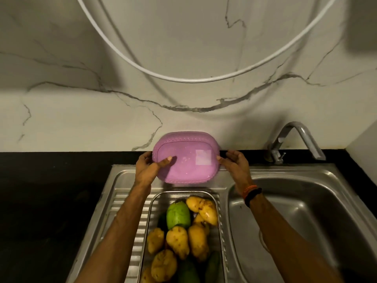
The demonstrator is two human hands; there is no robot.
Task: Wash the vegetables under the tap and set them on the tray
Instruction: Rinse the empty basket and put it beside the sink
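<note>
A pink plastic tray [186, 170] is tilted up toward the wall at the back of the steel draining board. My left hand [148, 167] grips its left rim, thumb lying on the inside. My right hand [236, 164] holds its right rim between thumb and fingers. Below the tray, a metal mesh basket [221, 221] holds several yellow-brown potatoes [177, 241], a light green capsicum [178, 215] and darker green vegetables [213, 266]. The tap [299, 137] stands at the back right, its spout over the basin, with no water running.
The steel sink basin [295, 217] lies to the right of the basket. A ribbed draining board [126, 219] is under and left of the basket. Black countertop [51, 201] spreads to the left. A marble-patterned wall [81, 99] rises behind, with a white hose [191, 79] looping across it.
</note>
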